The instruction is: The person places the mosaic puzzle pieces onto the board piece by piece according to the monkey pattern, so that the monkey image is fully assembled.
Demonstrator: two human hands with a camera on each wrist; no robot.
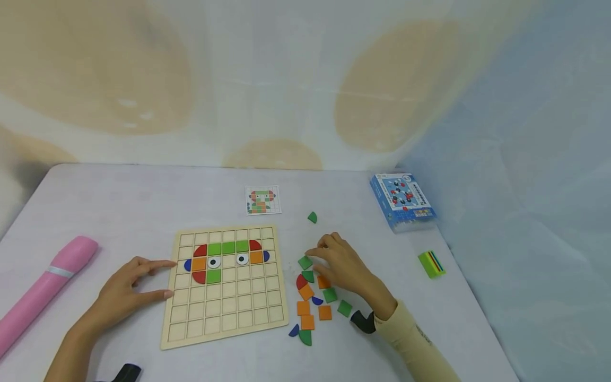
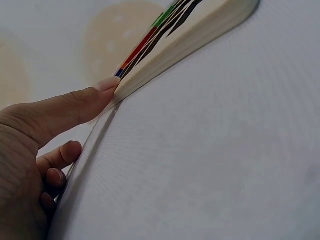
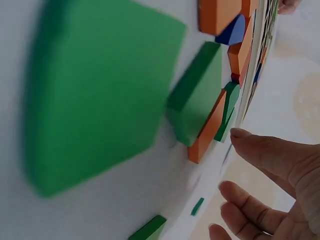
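My left hand (image 1: 121,294) rests at the left edge of a wooden grid board (image 1: 229,305), thumb and index finger spread and their tips touching it. In the left wrist view the thumb (image 2: 75,107) lies against the board's edge. On the grid, green, orange, red and blue pieces lie with two eye tiles (image 1: 214,262). My right hand (image 1: 341,268) hovers over loose pieces right of the board, index fingertip close to a green square (image 1: 305,262). Its thumb (image 3: 270,152) and fingers are apart in the right wrist view, with nothing visible between them.
A small pattern card (image 1: 263,200) lies behind the board. One green quarter-round piece (image 1: 312,217) sits apart, near the card. A blue box (image 1: 403,200) and a lime-green block-shaped stack (image 1: 431,265) stand at right. A pink roll (image 1: 45,286) lies at left.
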